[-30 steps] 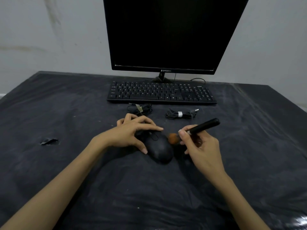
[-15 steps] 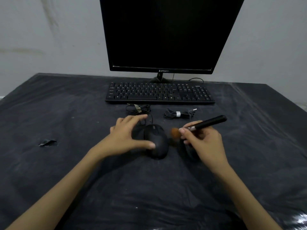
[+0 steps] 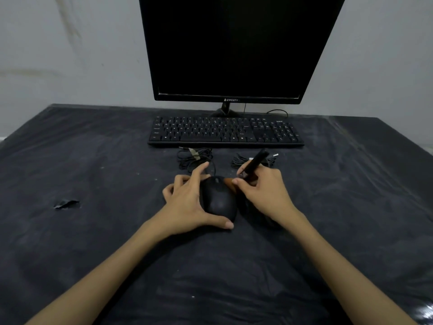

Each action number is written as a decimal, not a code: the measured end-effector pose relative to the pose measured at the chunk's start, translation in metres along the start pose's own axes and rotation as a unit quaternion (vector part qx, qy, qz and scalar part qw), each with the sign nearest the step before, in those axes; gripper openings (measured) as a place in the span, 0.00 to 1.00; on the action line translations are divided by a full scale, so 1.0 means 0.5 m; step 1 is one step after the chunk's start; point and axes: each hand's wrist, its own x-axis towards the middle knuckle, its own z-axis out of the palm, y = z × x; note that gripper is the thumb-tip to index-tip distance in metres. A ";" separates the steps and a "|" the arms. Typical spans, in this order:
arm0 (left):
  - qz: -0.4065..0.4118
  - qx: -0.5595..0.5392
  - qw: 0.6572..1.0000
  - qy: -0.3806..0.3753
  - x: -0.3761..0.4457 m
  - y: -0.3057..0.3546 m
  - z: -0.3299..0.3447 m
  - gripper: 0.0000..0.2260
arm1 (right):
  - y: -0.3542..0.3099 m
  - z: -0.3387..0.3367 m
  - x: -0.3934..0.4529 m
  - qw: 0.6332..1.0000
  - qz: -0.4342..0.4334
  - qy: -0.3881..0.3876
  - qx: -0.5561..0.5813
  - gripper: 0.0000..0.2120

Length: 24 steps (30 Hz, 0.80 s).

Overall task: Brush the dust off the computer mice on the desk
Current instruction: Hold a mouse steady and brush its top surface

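Note:
A black wired mouse [image 3: 219, 199] lies on the dark desk cover [image 3: 93, 231], its nose pointing at the keyboard. My left hand [image 3: 185, 202] grips it from the left, thumb round its rear and forefinger by its front. My right hand [image 3: 266, 192] pinches a brush with a black handle [image 3: 256, 160]. Its orange-brown bristles [image 3: 228, 184] touch the mouse's front right side. A dark shape [image 3: 269, 221], apparently a second mouse, is mostly hidden below my right hand.
Two bundled cables [image 3: 194, 157] [image 3: 237, 161] lie just beyond the hands. Behind them are a black keyboard [image 3: 225, 132] and a dark monitor [image 3: 234, 43]. The cover has a small tear [image 3: 66, 204] at the left.
My left hand has turned the mouse from slanted to straight and shifted its grip to the rear. The brush handle has swung more upright, and the bristles have come against the mouse.

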 end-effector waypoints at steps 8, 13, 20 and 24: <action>-0.009 -0.022 1.000 -0.015 0.002 -0.006 -0.012 0.60 | -0.029 -0.013 -0.043 0.998 -0.030 -0.040 0.046 0.06; -0.007 -0.033 0.999 -0.024 0.001 -0.005 -0.016 0.60 | -0.037 -0.044 -0.081 0.984 -0.003 -0.142 0.102 0.05; -0.003 -0.029 0.999 -0.033 -0.003 -0.019 -0.045 0.59 | -0.023 -0.072 -0.016 0.986 0.020 0.069 0.152 0.04; -0.012 -0.019 0.998 -0.051 0.001 -0.025 -0.053 0.58 | -0.031 -0.018 -0.021 0.978 0.033 -0.008 0.204 0.03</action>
